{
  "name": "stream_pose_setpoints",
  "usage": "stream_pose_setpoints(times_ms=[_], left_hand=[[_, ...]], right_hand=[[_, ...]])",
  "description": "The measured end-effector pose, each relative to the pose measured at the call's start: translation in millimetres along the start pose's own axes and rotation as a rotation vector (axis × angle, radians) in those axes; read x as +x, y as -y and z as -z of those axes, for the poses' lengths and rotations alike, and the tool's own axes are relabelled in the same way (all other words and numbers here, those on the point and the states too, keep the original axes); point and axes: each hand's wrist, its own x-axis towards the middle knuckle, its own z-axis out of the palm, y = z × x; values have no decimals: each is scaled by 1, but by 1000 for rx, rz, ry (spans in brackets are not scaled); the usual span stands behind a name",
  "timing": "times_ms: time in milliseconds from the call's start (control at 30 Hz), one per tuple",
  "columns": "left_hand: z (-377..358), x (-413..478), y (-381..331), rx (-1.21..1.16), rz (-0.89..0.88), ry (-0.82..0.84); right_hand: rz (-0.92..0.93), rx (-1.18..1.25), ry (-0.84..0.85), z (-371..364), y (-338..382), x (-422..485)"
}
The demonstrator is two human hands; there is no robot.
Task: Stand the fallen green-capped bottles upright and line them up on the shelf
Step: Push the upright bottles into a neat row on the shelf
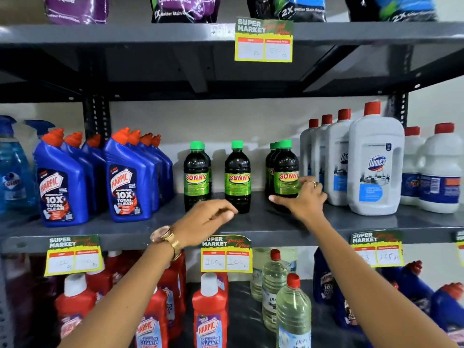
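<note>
Several dark green-capped "Sunny" bottles stand upright on the grey middle shelf [263,219]. The left one [197,175] has another right behind it. One stands alone in the middle [237,175]. On the right, a front bottle [286,172] hides two more behind it. My right hand [303,197] wraps around the base of that right front bottle, thumb in front, fingers on its right side. My left hand [206,217], blurred and with fingers loosely curled, hovers in front of the left and middle bottles and holds nothing.
Blue Harpic bottles [125,177] stand close on the left of the green-capped row. White red-capped Domex bottles [374,167] stand close on the right. Price tags [226,254] hang from the shelf's front edge. Red and clear bottles fill the shelf below.
</note>
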Motion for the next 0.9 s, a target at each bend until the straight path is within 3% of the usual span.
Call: stream_pose_setpoints(times_ms=[33,100,233,533,733,900], left_hand=[[-4,6,-9,2,-22,128],[-14,18,-20,36,-27,230],[-37,26,-18,113,42,324],[-39,29,-19,79,80,312],[-34,29,-26,27,115,320],[-34,28,-28,63,122,337]], right_hand=[[-70,-4,104,2,-3,6],[-123,80,248,0,-5,17],[-65,167,230,-4,-11,29],[-20,18,196,-9,-7,25],[-10,-206,182,-9,-5,21],[-35,-198,198,-8,-3,18]])
